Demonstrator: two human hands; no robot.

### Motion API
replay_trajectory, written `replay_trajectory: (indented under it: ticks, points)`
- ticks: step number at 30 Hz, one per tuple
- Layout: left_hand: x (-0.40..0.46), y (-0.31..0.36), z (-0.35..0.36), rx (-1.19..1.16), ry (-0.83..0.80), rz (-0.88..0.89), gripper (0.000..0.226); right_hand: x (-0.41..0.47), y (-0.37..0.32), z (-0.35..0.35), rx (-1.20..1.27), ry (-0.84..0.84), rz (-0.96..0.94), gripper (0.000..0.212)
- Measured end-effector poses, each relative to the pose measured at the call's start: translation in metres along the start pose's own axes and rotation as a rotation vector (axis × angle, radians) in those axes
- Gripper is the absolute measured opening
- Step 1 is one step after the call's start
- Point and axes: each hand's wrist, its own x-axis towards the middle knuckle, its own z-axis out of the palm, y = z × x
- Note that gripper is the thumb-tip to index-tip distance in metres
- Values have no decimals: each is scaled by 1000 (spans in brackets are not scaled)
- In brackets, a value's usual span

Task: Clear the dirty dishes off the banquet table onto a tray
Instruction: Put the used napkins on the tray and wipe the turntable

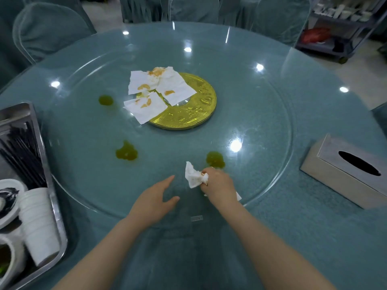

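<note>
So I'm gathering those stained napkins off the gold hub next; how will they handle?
The stained napkins look thin and creased, so probably floppy and very light. They overlap loosely, so a push would likely scatter them. The orange blotches may be greasy and could smear the glass turntable.

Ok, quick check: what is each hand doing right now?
Left hand: open, fingers spread, resting on or just over the round glass turntable, holding nothing.
Right hand: grips a crumpled white paper napkin beside a green sauce spill.
</note>
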Motion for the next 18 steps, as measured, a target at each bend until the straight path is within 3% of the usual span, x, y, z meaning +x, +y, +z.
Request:
replay_trajectory:
  ticks: [4, 12, 18]
  points:
    - [-3, -13, -7, -31, 8, -54, 64, 11, -4, -7, -113, -98, -12, 10]
    - [-29, -22, -27, -61, 106, -63, 62, 6, -5, -11, -245, -103, 15, 19]
    - [-70, -42, -42, -133, 232, -113, 59, -20, -5, -21, -138, -50, 61, 19]
